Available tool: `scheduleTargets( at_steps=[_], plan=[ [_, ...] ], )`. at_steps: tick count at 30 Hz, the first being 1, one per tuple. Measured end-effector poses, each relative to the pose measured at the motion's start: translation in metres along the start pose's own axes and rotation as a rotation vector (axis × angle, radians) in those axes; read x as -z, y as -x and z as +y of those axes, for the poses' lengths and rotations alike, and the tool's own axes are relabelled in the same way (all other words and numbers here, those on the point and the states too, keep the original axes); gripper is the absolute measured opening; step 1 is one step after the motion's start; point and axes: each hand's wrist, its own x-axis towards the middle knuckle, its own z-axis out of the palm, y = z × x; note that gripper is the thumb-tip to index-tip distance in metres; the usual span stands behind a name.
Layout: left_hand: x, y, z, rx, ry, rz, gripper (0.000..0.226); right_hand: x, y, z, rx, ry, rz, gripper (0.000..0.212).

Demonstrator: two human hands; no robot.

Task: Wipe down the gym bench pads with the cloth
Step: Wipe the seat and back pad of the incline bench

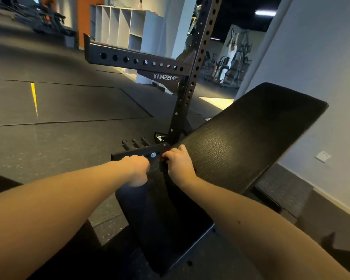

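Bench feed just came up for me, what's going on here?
A person has both hands at the seam where the seat pad meets the raised back pad. The right hand grips what looks like a dark cloth at that seam. The left hand is curled at the seat pad's edge beside it; what it holds, if anything, is unclear. A rack stands just behind.

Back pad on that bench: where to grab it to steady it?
Likely the long left edge of the back pad, midway up, from the left, grip wrapped over the rim. It tilts up and away, that edge is bare, and the rack upright crowds its lower corner.
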Motion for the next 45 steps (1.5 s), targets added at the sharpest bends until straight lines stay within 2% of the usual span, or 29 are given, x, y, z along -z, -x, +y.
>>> scheduleTargets(
  at_steps=[4, 7, 11, 13, 15, 18, 23, 25, 26, 30, 32, 35, 39, 42, 45],
  plan=[
    [0.001, 0.004, -0.001, -0.033, 0.057, 0.051, 0.030, 0.000, 0.014, -0.003, 0.089, -0.036, -0.025, 0.038],
    [0.010, 0.005, 0.000, -0.077, 0.124, 0.115, 0.022, 0.018, 0.005, 0.020, 0.152, 0.043, -0.002, 0.033],
    [0.015, 0.007, -0.004, -0.054, 0.154, 0.122, 0.006, 0.043, -0.020, 0.063, -0.166, 0.081, 0.143, 0.032],
    [0.017, 0.007, -0.006, -0.035, 0.183, 0.084, 0.005, 0.038, -0.022, 0.057, -0.192, 0.094, 0.151, 0.030],
    [0.017, 0.005, -0.009, -0.017, 0.213, 0.066, 0.003, 0.022, -0.016, 0.037, -0.139, 0.076, 0.144, 0.031],
    [0.012, 0.003, -0.013, 0.029, 0.211, 0.061, 0.019, 0.001, -0.003, 0.005, -0.068, 0.003, 0.112, 0.031],
    [0.007, 0.002, -0.020, 0.106, 0.188, 0.011, 0.031, -0.004, 0.025, -0.016, 0.334, -0.038, -0.083, 0.027],
    [0.009, 0.002, -0.020, 0.107, 0.196, 0.011, 0.028, 0.004, 0.015, 0.001, 0.402, 0.028, -0.083, 0.028],
    [0.011, 0.002, -0.020, 0.103, 0.195, 0.019, 0.026, 0.008, 0.003, 0.015, 0.357, 0.072, -0.044, 0.027],
    [0.012, 0.002, -0.019, 0.107, 0.209, 0.023, 0.025, 0.032, -0.033, 0.066, -0.056, 0.170, 0.112, 0.026],
    [0.012, 0.001, -0.020, 0.123, 0.223, 0.018, 0.029, 0.028, -0.035, 0.054, -0.134, 0.145, 0.132, 0.028],
    [0.012, -0.001, -0.023, 0.138, 0.244, 0.019, 0.032, 0.006, -0.017, 0.006, -0.092, 0.076, 0.087, 0.028],
    [0.014, -0.001, -0.025, 0.141, 0.235, 0.048, 0.031, -0.012, 0.015, -0.043, 0.099, 0.036, -0.090, 0.031],
    [0.015, 0.000, -0.024, 0.139, 0.228, 0.055, 0.031, -0.007, 0.012, -0.042, 0.062, -0.058, -0.098, 0.027],
    [0.019, 0.005, -0.024, 0.123, 0.255, 0.121, 0.030, 0.015, 0.007, -0.030, -0.056, -0.326, -0.026, 0.025]
  ],
)
